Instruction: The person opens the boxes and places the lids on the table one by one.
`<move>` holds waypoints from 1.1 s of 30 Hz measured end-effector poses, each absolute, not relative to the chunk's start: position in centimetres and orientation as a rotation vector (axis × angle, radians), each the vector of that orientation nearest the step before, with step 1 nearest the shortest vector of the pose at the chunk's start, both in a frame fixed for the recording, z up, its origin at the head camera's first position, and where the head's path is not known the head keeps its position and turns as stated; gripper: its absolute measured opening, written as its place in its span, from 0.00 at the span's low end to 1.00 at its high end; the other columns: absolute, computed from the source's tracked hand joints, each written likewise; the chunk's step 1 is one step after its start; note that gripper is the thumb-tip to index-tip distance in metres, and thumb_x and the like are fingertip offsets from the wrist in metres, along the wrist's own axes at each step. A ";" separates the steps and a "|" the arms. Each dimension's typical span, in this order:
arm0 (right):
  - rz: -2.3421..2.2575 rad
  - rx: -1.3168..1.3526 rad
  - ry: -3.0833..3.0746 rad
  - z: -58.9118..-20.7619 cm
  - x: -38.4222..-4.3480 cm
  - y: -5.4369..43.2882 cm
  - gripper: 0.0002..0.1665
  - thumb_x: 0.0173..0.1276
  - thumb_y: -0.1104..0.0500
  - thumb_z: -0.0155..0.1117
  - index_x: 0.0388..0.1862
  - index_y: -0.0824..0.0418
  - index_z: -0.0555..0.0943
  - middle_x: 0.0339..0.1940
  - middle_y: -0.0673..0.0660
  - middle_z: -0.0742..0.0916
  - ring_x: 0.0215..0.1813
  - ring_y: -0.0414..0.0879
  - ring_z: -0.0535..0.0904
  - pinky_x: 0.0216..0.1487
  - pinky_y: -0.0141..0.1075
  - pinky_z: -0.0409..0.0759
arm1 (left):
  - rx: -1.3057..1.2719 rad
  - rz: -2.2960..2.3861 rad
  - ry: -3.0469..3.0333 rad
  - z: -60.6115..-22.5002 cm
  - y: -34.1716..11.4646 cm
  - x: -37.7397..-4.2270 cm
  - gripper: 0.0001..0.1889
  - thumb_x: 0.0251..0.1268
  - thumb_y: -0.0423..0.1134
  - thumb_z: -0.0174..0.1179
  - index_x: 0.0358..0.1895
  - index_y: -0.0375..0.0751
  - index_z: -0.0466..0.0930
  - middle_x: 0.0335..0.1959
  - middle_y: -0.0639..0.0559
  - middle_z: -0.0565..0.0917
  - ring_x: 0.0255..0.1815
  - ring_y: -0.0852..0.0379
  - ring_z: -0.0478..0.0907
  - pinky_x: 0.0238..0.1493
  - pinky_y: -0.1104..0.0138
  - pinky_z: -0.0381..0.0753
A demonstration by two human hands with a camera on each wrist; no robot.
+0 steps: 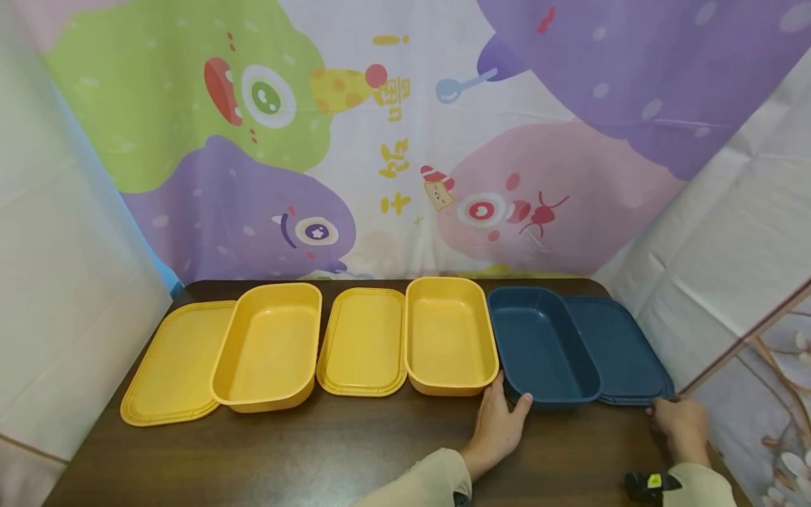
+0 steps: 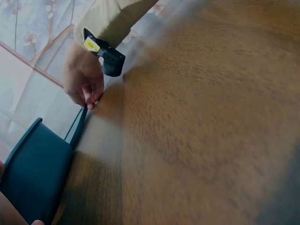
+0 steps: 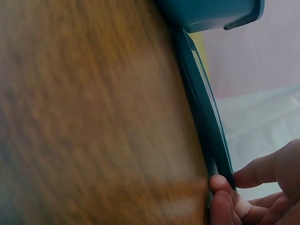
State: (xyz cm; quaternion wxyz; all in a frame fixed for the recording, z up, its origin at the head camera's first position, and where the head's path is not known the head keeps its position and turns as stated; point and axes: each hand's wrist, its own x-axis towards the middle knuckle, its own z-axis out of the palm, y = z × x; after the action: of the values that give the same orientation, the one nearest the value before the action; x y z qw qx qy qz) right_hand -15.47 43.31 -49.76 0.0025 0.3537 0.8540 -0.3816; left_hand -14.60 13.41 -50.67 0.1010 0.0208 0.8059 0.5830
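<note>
A dark blue box [image 1: 545, 345] with raised sides stands right of centre in the head view. My left hand [image 1: 497, 426] rests at its near left corner, the extended index finger along the side and the thumb against the near wall. A flat blue lid [image 1: 624, 352] lies to the right, partly overlapped by the box. My right hand [image 1: 683, 426] pinches the lid's near right corner. In the right wrist view, the thumb bears on one face of the lid [image 3: 206, 110], with curled fingers [image 3: 220, 206] at the opposite edge.
On the brown table [image 1: 253, 458], a yellow box [image 1: 450, 331] stands left of the blue one. Further left are a yellow lid [image 1: 364, 341], another yellow box [image 1: 272, 345] and another yellow lid [image 1: 177, 362]. A cartoon-printed curtain [image 1: 393, 246] hangs behind.
</note>
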 end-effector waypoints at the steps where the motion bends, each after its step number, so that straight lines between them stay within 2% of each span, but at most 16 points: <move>1: -1.181 1.108 2.679 -49.7 -15.5 43.3 0.31 0.66 0.66 0.48 0.61 0.89 0.61 0.18 0.62 0.84 0.19 0.45 0.80 0.25 0.41 0.80 | 0.059 1.722 2.377 -50.6 13.4 -14.6 0.36 0.71 0.53 0.55 0.74 0.36 0.57 0.73 0.38 0.64 0.72 0.43 0.64 0.70 0.48 0.64; 9: -1.085 1.090 2.696 -49.6 -16.0 43.3 0.33 0.67 0.65 0.50 0.63 0.89 0.58 0.24 0.66 0.84 0.20 0.44 0.79 0.29 0.43 0.81 | 0.052 1.729 2.367 -50.3 13.3 -14.5 0.36 0.71 0.53 0.54 0.74 0.36 0.57 0.73 0.38 0.64 0.73 0.42 0.63 0.70 0.47 0.64; 18: -1.236 1.123 2.636 -49.5 -15.7 43.1 0.40 0.71 0.61 0.51 0.68 0.88 0.48 0.19 0.59 0.84 0.21 0.45 0.80 0.31 0.46 0.82 | 0.050 1.734 2.377 -50.5 13.3 -14.4 0.36 0.70 0.53 0.55 0.73 0.35 0.59 0.71 0.38 0.66 0.71 0.42 0.65 0.70 0.48 0.65; 20: -1.272 1.131 2.651 -49.3 -15.6 42.9 0.41 0.71 0.60 0.51 0.70 0.86 0.49 0.22 0.63 0.85 0.21 0.45 0.81 0.31 0.45 0.82 | 0.054 1.742 2.387 -50.5 13.2 -14.4 0.35 0.69 0.52 0.56 0.72 0.35 0.60 0.69 0.37 0.68 0.70 0.42 0.66 0.69 0.49 0.66; 22: -1.242 1.126 2.695 -49.0 -15.6 42.5 0.40 0.72 0.57 0.50 0.71 0.83 0.51 0.31 0.68 0.85 0.25 0.46 0.81 0.33 0.45 0.80 | 0.059 1.755 2.394 -50.5 13.2 -14.3 0.35 0.69 0.51 0.57 0.71 0.34 0.62 0.67 0.37 0.70 0.69 0.42 0.68 0.68 0.49 0.67; 24: -1.269 1.092 2.724 -48.8 -15.7 42.2 0.39 0.73 0.56 0.50 0.71 0.81 0.54 0.32 0.69 0.85 0.25 0.46 0.81 0.32 0.43 0.81 | 0.071 1.767 2.406 -50.5 13.1 -14.3 0.34 0.69 0.50 0.57 0.71 0.33 0.62 0.66 0.37 0.71 0.67 0.42 0.70 0.66 0.50 0.69; 28: -1.358 0.929 2.739 -48.3 -15.9 41.5 0.34 0.75 0.55 0.48 0.69 0.79 0.60 0.22 0.55 0.86 0.24 0.41 0.81 0.29 0.36 0.82 | 0.086 1.794 2.406 -50.3 13.0 -14.1 0.33 0.68 0.48 0.58 0.70 0.33 0.63 0.63 0.38 0.73 0.64 0.44 0.73 0.64 0.52 0.72; 29: -1.397 0.883 2.726 -48.3 -16.0 41.4 0.33 0.75 0.56 0.48 0.68 0.79 0.61 0.19 0.51 0.84 0.21 0.37 0.80 0.26 0.33 0.81 | 0.089 1.796 2.406 -50.3 13.0 -14.1 0.33 0.68 0.47 0.58 0.70 0.33 0.63 0.63 0.38 0.73 0.63 0.44 0.73 0.64 0.52 0.72; 31: -1.407 0.790 2.722 -48.2 -16.0 41.0 0.31 0.76 0.56 0.46 0.65 0.80 0.64 0.20 0.48 0.84 0.22 0.35 0.79 0.26 0.32 0.81 | 0.090 1.793 2.404 -50.2 13.0 -14.1 0.33 0.67 0.47 0.58 0.70 0.33 0.63 0.63 0.38 0.73 0.63 0.44 0.73 0.63 0.53 0.73; 33: -1.388 0.713 2.727 -48.3 -16.0 40.6 0.29 0.77 0.55 0.46 0.63 0.81 0.67 0.23 0.49 0.85 0.23 0.34 0.78 0.27 0.31 0.81 | 0.092 1.778 2.404 -50.1 12.9 -14.1 0.33 0.67 0.46 0.58 0.70 0.33 0.63 0.64 0.39 0.73 0.64 0.44 0.72 0.64 0.52 0.72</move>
State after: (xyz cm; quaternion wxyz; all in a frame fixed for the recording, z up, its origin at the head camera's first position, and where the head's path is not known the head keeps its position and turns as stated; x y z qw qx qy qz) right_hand -16.01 40.65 -48.26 -0.0001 0.2268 0.8680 -0.4416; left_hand -14.06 12.91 -50.13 0.0750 0.0307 0.8013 0.5927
